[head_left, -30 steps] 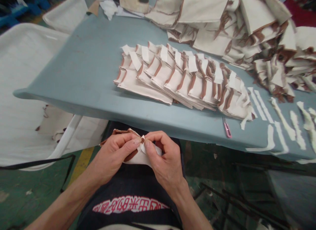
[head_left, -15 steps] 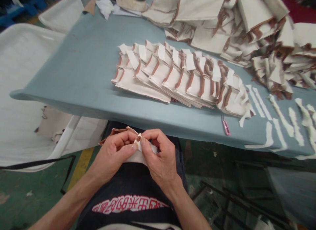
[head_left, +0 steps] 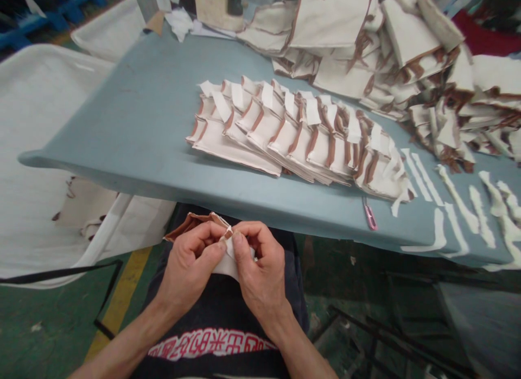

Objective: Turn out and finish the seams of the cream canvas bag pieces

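Over my lap, in front of the table edge, both hands pinch one cream fabric piece with brown edging (head_left: 197,220). My left hand (head_left: 193,259) is closed on its bound edge, thumb against forefinger. Right beside it, my right hand (head_left: 260,259) grips the same edge between thumb and fingers, the fingertips nearly touching. A pale flap of the piece hangs below the fingers. Whatever small detail lies between the fingertips is mostly hidden. Ahead on the table lies a row of overlapping cream pieces with brown edging (head_left: 268,132), white strips resting on them.
The blue-grey covered table (head_left: 122,113) spans the view. A large heap of cream and brown pieces (head_left: 386,48) lies at its back right. Pink thread snips (head_left: 370,215) lie near the front edge, with loose white strips (head_left: 456,229) to their right. A white-lined bin (head_left: 36,124) stands at left.
Both hands stay pinched on the fabric piece, with small finger shifts at its edge. More of the pale flap shows beneath them. The view has tilted slightly.
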`<state>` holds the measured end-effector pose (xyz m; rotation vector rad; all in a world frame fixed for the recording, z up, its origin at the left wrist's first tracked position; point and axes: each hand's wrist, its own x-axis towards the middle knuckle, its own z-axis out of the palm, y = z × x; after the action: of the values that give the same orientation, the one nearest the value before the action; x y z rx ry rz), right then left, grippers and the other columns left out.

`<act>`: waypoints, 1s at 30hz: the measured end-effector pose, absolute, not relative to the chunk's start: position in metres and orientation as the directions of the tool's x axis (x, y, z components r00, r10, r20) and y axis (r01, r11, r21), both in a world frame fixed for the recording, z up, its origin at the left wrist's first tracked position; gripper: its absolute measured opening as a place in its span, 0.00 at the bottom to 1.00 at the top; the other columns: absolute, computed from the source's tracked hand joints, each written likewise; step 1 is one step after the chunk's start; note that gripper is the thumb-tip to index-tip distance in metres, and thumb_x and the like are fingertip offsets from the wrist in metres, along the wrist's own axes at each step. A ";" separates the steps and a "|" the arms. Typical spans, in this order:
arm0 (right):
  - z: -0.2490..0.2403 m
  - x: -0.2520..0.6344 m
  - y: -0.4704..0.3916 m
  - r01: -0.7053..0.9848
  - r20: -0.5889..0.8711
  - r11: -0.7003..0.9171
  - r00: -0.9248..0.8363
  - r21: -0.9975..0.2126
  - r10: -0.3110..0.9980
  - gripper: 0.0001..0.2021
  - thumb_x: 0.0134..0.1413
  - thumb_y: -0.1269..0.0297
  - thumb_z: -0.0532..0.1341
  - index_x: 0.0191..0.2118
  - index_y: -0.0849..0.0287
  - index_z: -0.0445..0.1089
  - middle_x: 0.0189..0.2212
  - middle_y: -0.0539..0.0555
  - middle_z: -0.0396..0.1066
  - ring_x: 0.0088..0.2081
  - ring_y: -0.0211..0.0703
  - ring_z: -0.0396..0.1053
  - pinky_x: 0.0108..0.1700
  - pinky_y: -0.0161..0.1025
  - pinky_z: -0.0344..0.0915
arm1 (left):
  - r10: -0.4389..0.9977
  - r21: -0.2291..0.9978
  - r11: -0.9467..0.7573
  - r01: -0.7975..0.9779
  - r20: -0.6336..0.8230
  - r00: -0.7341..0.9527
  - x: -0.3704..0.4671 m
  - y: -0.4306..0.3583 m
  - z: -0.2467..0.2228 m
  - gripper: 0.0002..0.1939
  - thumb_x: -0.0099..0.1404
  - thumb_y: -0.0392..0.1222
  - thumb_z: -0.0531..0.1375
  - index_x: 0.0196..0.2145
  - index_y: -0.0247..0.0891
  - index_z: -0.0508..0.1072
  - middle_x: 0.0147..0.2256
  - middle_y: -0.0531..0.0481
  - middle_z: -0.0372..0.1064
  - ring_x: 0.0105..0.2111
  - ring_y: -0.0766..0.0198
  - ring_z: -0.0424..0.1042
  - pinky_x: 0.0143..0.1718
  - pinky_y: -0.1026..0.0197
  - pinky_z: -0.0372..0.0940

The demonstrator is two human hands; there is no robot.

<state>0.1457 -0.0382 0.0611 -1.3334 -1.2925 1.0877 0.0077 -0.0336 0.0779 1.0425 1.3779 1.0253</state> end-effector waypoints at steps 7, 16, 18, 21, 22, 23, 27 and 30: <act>0.062 0.138 -0.038 -0.041 -0.105 -0.104 0.044 -0.994 0.993 0.08 0.68 0.59 0.64 0.38 0.55 0.74 0.35 0.53 0.80 0.36 0.44 0.75 0.40 0.40 0.71 | 0.980 0.986 0.158 0.044 -0.152 -0.129 0.011 -0.042 0.068 0.09 0.62 0.45 0.65 0.30 0.38 0.80 0.28 0.52 0.76 0.24 0.63 0.69 0.25 0.64 0.64; 0.067 0.160 -0.024 -0.209 -0.330 -0.410 -0.334 -0.888 0.883 0.27 0.53 0.35 0.75 0.40 0.53 0.69 0.32 0.48 0.71 0.28 0.37 0.62 0.28 0.33 0.61 | 0.989 0.993 0.118 -0.026 -0.119 -0.084 0.005 -0.050 0.063 0.08 0.62 0.44 0.65 0.28 0.38 0.80 0.24 0.55 0.72 0.20 0.67 0.63 0.21 0.65 0.57; 0.067 0.158 -0.025 -0.231 -0.364 -0.468 -0.378 -0.853 0.851 0.29 0.52 0.34 0.75 0.42 0.52 0.67 0.31 0.46 0.69 0.26 0.36 0.60 0.28 0.32 0.59 | 0.990 0.994 0.106 -0.028 -0.108 -0.090 0.004 -0.051 0.065 0.09 0.62 0.44 0.64 0.28 0.39 0.79 0.24 0.54 0.72 0.21 0.66 0.64 0.21 0.65 0.58; 0.066 0.151 -0.031 -0.268 -0.385 -0.502 -0.388 -0.822 0.838 0.27 0.54 0.36 0.72 0.42 0.51 0.65 0.28 0.44 0.65 0.25 0.36 0.56 0.27 0.33 0.56 | 0.994 0.998 0.057 0.003 -0.056 -0.093 0.004 -0.052 0.069 0.09 0.62 0.43 0.63 0.27 0.40 0.79 0.25 0.54 0.74 0.21 0.65 0.66 0.22 0.65 0.60; 0.066 0.148 -0.034 -0.273 -0.383 -0.489 -0.361 -0.828 0.850 0.24 0.56 0.39 0.70 0.41 0.51 0.65 0.28 0.44 0.64 0.25 0.37 0.56 0.27 0.33 0.56 | 0.996 0.999 0.030 0.033 -0.027 -0.086 0.004 -0.053 0.072 0.08 0.62 0.42 0.63 0.27 0.40 0.80 0.25 0.54 0.75 0.22 0.65 0.67 0.23 0.64 0.61; 0.067 0.145 -0.037 -0.269 -0.375 -0.465 -0.323 -0.844 0.869 0.21 0.58 0.42 0.68 0.41 0.51 0.65 0.28 0.45 0.64 0.25 0.37 0.57 0.27 0.33 0.57 | 0.997 0.998 0.000 0.070 0.005 -0.077 0.005 -0.053 0.075 0.08 0.62 0.40 0.62 0.27 0.40 0.80 0.25 0.54 0.75 0.22 0.65 0.68 0.24 0.64 0.62; 0.071 0.137 -0.044 -0.172 -0.292 -0.322 -0.181 -0.931 0.939 0.10 0.65 0.51 0.61 0.41 0.51 0.67 0.32 0.47 0.67 0.29 0.39 0.63 0.30 0.34 0.63 | 0.997 0.989 -0.039 0.144 0.047 -0.055 0.005 -0.052 0.084 0.07 0.62 0.38 0.61 0.27 0.41 0.78 0.24 0.56 0.72 0.21 0.66 0.66 0.24 0.64 0.61; 0.065 0.136 -0.041 -0.137 -0.251 -0.275 -0.169 -0.952 0.953 0.08 0.66 0.55 0.61 0.44 0.51 0.69 0.33 0.46 0.69 0.30 0.39 0.64 0.32 0.34 0.64 | 0.999 0.998 0.047 0.044 -0.048 0.017 0.000 -0.047 0.080 0.08 0.62 0.40 0.61 0.26 0.40 0.76 0.23 0.56 0.70 0.22 0.65 0.65 0.24 0.64 0.60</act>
<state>0.1359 -0.0410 0.0655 -1.2031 -1.0576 1.5898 0.0000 -0.0471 0.0797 1.2146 1.2503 1.1400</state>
